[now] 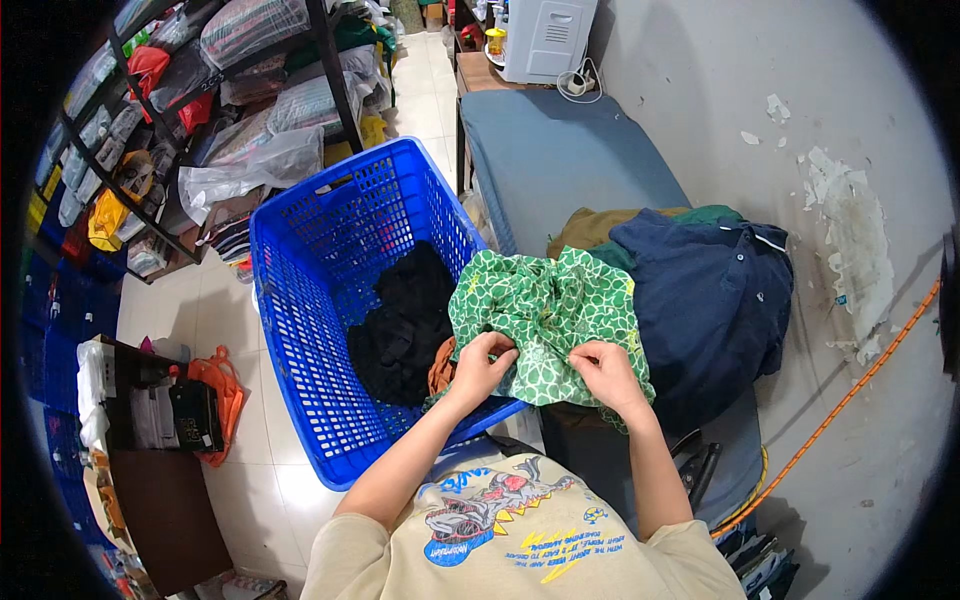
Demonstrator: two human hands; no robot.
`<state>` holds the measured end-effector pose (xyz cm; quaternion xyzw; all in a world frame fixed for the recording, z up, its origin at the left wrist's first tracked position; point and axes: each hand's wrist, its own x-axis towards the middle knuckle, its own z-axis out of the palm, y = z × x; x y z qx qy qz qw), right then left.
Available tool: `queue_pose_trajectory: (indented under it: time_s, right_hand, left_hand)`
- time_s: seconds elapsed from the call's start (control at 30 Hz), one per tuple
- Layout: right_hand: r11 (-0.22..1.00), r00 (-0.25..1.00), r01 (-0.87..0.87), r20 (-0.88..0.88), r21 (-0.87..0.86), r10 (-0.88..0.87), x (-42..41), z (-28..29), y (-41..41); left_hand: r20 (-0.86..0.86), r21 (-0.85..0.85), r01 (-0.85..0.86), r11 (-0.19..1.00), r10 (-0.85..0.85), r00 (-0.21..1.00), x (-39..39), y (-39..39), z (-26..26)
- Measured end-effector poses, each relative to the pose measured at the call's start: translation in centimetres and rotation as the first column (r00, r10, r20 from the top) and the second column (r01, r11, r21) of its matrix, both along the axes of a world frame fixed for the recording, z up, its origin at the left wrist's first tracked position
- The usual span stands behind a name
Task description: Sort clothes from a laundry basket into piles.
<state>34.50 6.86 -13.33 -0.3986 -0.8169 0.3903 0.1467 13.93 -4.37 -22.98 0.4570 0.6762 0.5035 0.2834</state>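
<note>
A green garment with a white web-like pattern [551, 322] is spread in front of me, bunched at its middle. My left hand [484, 364] pinches its lower left part between thumb and fingers. On the lower right, my right hand [606, 373] pinches the same cloth. The garment overlaps the right rim of a blue plastic laundry basket [322, 442] and part of a navy button-up garment [709, 300]. Inside the basket lie black clothes [401, 330] and a bit of rust-brown cloth [442, 366].
A grey-blue padded surface [555, 142] carries the clothes pile, with a white appliance [547, 41] behind it. Shelves of bagged goods [247, 97] stand at left. An orange rope [832, 412] slants along the peeling wall [847, 225]. A dark cabinet [169, 517] stands lower left.
</note>
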Motion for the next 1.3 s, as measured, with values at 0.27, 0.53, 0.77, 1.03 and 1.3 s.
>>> queue_pose_trajectory:
  time_s: [0.27, 0.53, 0.77, 1.03, 1.3]
  right_hand:
    - [0.996, 0.995, 0.038, 0.093, -0.079, -0.031, -0.4, 0.3, 1.0]
    - [0.987, 0.985, -0.101, 0.125, -0.126, 0.116, -0.5, 0.8, 2.3]
    - [0.993, 0.999, -0.025, -0.051, -0.117, 0.019, -1.7, 2.5, -0.2]
    - [0.955, 0.987, 0.130, -0.131, 0.268, -0.097, -1.7, 1.3, -2.5]
    - [0.866, 0.992, -0.020, -0.100, 0.499, 0.081, -1.9, 1.1, -4.0]
  left_hand:
    - [-0.021, -0.005, 0.001, 1.000, -0.001, 1.000, 0.1, -0.2, 0.3]
    - [-0.048, 0.104, -0.089, 0.991, 0.094, 0.994, 1.1, -0.3, 3.5]
    - [0.446, -0.063, 0.068, 0.996, -0.033, 0.894, 4.2, 0.4, 6.8]
    - [0.674, 0.048, 0.183, 0.982, -0.167, 0.720, 3.2, 0.6, 4.9]
    - [0.398, 0.056, 0.114, 0.992, -0.127, 0.909, 2.9, 0.7, 4.9]
